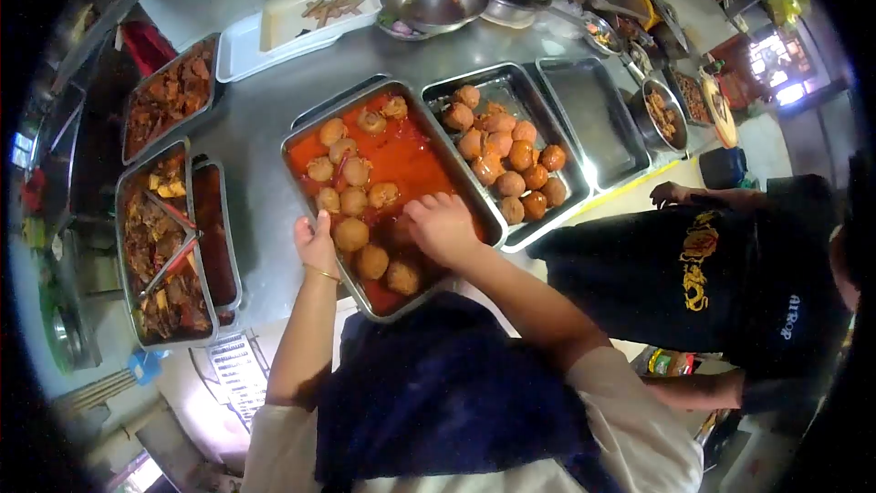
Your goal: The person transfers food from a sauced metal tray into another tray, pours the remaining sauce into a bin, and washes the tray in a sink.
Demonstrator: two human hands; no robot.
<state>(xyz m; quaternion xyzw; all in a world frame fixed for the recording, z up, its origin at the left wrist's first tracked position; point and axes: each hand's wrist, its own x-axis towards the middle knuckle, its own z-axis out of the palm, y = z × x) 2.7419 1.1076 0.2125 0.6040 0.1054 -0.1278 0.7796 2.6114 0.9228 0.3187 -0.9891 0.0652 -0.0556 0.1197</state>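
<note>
A deep metal tray [493, 236] of red sauce lies before me, with several round brown balls [350, 235] along its left side and near end. My left hand [316, 245] is at the tray's left rim, thumb over the edge and fingers outside, holding it. Over the sauce, my right hand [440, 226] reaches in with curled fingers. Its fingertips point down to the surface, and whatever they grip is hidden. Just right of it, a second tray [573, 184] holds several balls [522, 155] coated in sauce.
A bare metal tray [593, 119] sits farther right. At left are trays of cooked meat [169, 91], one with red-handled tongs [173, 260] on it. Metal bowls [433, 2] and a white tray [274, 27] stand at the back. A person in black [675, 274] stands close on my right.
</note>
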